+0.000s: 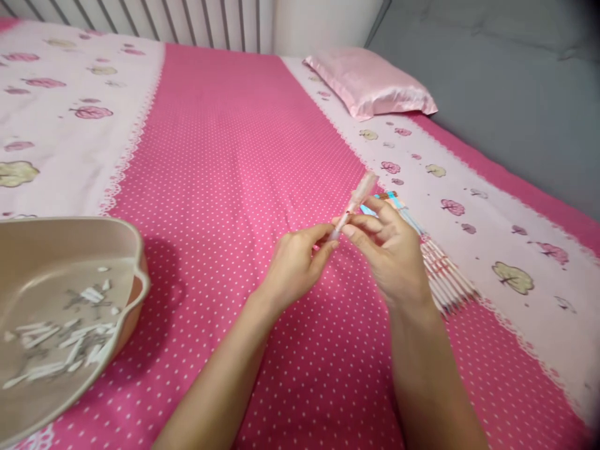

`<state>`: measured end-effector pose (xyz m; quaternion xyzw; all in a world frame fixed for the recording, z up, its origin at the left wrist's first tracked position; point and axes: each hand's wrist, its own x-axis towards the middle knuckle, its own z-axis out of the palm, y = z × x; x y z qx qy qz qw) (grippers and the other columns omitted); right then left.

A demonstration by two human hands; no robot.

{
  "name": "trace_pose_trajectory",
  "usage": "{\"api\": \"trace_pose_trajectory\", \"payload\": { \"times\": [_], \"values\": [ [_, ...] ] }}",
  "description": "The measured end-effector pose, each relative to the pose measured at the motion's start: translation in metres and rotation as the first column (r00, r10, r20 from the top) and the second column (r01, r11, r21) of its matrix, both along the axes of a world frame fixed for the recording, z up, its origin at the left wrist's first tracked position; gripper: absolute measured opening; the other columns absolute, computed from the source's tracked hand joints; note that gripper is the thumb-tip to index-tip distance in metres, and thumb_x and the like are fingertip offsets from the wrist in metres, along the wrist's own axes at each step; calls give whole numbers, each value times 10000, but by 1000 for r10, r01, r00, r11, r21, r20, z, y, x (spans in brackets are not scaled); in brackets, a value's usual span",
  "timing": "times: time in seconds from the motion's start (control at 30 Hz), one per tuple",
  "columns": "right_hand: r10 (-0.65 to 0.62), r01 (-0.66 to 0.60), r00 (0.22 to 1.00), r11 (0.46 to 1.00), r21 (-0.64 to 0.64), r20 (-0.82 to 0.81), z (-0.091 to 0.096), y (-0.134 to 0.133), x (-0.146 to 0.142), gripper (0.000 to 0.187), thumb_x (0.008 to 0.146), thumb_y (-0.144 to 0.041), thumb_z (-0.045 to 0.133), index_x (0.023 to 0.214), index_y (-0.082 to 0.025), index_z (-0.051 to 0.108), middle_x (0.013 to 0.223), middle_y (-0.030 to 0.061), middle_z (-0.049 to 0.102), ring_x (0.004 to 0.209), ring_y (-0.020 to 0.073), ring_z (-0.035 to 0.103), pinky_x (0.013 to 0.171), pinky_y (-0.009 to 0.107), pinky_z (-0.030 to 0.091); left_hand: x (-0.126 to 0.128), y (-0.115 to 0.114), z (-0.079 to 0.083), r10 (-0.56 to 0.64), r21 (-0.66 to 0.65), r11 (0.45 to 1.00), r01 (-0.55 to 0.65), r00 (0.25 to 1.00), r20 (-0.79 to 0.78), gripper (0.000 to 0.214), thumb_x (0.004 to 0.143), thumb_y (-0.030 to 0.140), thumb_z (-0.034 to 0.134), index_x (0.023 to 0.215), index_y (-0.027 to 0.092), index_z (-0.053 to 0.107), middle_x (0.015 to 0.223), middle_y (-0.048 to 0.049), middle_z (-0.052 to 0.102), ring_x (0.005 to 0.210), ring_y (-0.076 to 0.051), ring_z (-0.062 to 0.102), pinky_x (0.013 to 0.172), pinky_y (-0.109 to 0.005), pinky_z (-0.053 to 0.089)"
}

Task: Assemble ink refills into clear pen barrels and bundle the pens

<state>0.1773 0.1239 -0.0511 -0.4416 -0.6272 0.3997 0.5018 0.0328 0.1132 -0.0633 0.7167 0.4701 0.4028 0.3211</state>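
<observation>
Both hands meet over the pink dotted bedsheet (234, 156). My right hand (391, 253) is closed around the lower part of a thin, pale, translucent stick-like tube (359, 197) that points up and away, blurred at its tip. My left hand (295, 259) pinches the near end of the same tube with thumb and fingertips. Just behind my right hand lies a bundle of several similar thin white sticks (445, 278) with a blue-and-orange wrapper end, flat on the sheet.
A beige plastic basin (135, 275) at the lower left holds several small white scraps. A pink satin pillow (370, 81) lies at the far right of the bed. A grey wall runs along the right side.
</observation>
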Motion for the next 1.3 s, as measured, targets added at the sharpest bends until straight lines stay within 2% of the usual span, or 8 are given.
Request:
{"api": "trace_pose_trajectory", "payload": {
  "times": [0.17, 0.33, 0.47, 0.63, 0.8, 1.0, 1.17, 1.3],
  "values": [
    [-84, 83, 996, 995, 47, 24, 0, -1, 0, 407, 754, -266, 646, 1139, -251, 517, 903, 15, 643, 895, 182, 623, 831, 380, 506, 1, -1, -1, -2, 16, 1000, 3, 1000, -17, 201, 871, 203, 470, 990, 175, 629, 865, -32, 691, 753, -150, 621, 665, -264, 483],
    [-104, 103, 994, 993, 66, 27, -2, 0, -2, 399, 744, -229, 646, 1122, -250, 522, 865, 1, 630, 863, 169, 617, 885, 399, 476, 2, -1, 1, -10, 11, 1000, 11, 999, -31, 193, 873, 211, 472, 965, 165, 635, 826, -36, 685, 723, -152, 615, 625, -257, 470],
    [-109, 105, 993, 991, 79, 47, 0, -1, -2, 440, 732, -242, 664, 1146, -262, 518, 1002, 17, 628, 979, 186, 594, 954, 420, 438, 1, -1, 2, -14, 27, 1000, 15, 1000, -22, 217, 889, 232, 455, 989, 168, 636, 804, -29, 682, 695, -141, 605, 625, -256, 466],
    [24, -24, 1000, 1000, 3, 3, 10, -5, -2, 453, 806, -253, 585, 1239, -310, 469, 1186, 30, 595, 1130, 211, 537, 931, 408, 466, 0, 0, 2, 0, 13, 1000, 0, 1000, -17, 204, 871, 234, 487, 995, 168, 635, 831, -32, 689, 715, -144, 613, 633, -254, 477],
    [61, -62, 997, 998, -21, -40, 9, -6, -2, 438, 838, -231, 539, 1264, -277, 448, 1041, 33, 658, 1002, 193, 613, 882, 404, 500, 1, 0, 1, 6, 26, 1000, -6, 1000, -2, 209, 868, 241, 495, 1013, 176, 631, 832, -26, 695, 708, -143, 619, 642, -259, 484],
    [14, -13, 997, 1000, 16, -72, 1, -1, 1, 430, 774, -240, 635, 1182, -254, 499, 942, 23, 655, 903, 179, 630, 832, 377, 516, 1, -1, 0, -2, 22, 1000, 2, 1000, -4, 219, 868, 223, 489, 1034, 179, 627, 874, -29, 696, 746, -150, 623, 657, -261, 486],
    [-67, 70, 997, 996, 60, -40, -3, 2, -1, 421, 720, -238, 691, 1109, -249, 529, 896, -5, 619, 866, 150, 606, 893, 376, 475, 2, -1, 1, -2, 36, 999, 3, 999, -46, 189, 872, 216, 483, 962, 171, 643, 806, -22, 682, 715, -149, 612, 631, -254, 468],
    [-73, 74, 997, 996, 53, -21, -1, 3, 0, 465, 691, -270, 726, 1112, -254, 530, 934, -4, 608, 890, 149, 596, 926, 374, 454, 2, -1, 2, -12, 40, 999, 13, 999, -35, 196, 885, 243, 474, 954, 176, 644, 794, -14, 678, 694, -140, 606, 628, -251, 463]
  ]
}}
